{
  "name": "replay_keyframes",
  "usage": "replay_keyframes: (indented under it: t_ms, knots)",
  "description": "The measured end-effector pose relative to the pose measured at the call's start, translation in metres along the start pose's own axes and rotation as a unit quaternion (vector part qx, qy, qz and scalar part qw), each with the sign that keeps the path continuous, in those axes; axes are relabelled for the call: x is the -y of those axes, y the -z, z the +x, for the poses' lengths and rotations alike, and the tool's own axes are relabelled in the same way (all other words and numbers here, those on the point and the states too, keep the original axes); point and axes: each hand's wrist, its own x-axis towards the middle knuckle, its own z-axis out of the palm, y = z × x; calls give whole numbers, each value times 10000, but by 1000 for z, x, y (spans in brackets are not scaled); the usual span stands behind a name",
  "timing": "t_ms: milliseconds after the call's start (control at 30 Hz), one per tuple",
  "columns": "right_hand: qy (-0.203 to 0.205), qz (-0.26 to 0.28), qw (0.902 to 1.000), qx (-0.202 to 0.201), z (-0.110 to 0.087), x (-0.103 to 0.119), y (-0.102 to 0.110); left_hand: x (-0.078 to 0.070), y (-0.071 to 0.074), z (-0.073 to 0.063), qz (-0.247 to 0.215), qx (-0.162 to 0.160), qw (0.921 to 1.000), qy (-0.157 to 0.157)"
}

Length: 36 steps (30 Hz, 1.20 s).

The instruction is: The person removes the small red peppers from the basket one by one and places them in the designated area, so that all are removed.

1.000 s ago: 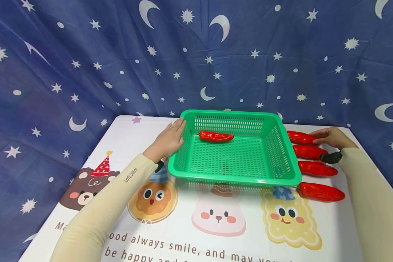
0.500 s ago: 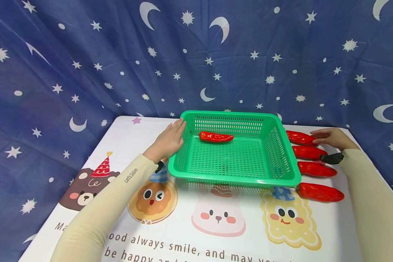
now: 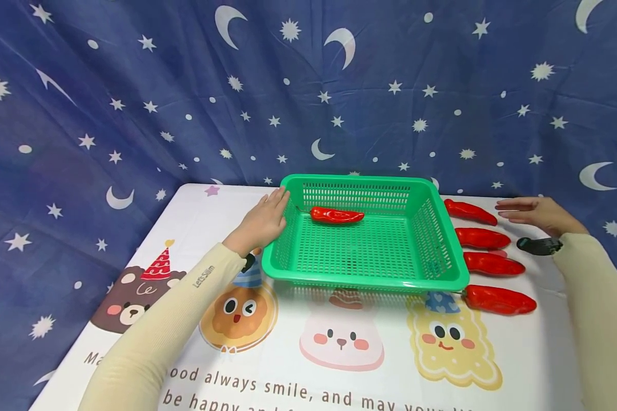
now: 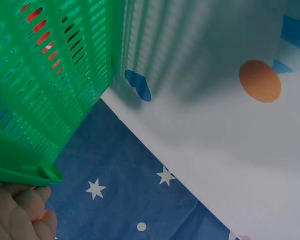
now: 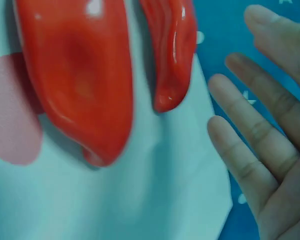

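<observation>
A green plastic basket with slotted walls stands on the table, and one red chili pepper lies inside near its back left. My left hand rests against the basket's left rim with fingers extended; the left wrist view has its fingers at the rim. Several red peppers lie in a column right of the basket, from a back pepper to a front pepper. Beyond the back pepper's tip, my right hand is spread and holds nothing. In the right wrist view its fingers are apart from the peppers.
A white tablecloth with cartoon prints and lettering covers the table. Behind it hangs a dark blue curtain with moons and stars, close to the basket's back rim. Each wrist carries a small black device, such as the right wrist camera.
My right hand has let go of the back pepper and drawn away to the right, its fingers opening. The left hand stays at the basket's rim. The head view has shifted slightly.
</observation>
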Motion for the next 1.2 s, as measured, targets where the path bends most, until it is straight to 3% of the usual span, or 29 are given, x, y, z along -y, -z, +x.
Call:
replay_keyframes:
  t_ms: [167, 300, 667, 867, 1200]
  knots:
    - [-42, 358, 9993, 89, -8, 10, 9, 0, -1, 0, -2, -7, 10000, -10]
    - [65, 277, 9995, 97, -6, 16, 10, 2, -1, -1, 14, -20, 10000, 10]
    - [76, 140, 9999, 31, 14, 25, -9, 1, 0, 0, 18, 32, 10000, 31]
    - [368, 133, 9992, 118, 20, 50, -15, 1, 0, 0, 12, 24, 10000, 41]
    - [1011, -454, 9935, 247, 30, 104, -32, 1, -1, 0, -34, 14, 10000, 20]
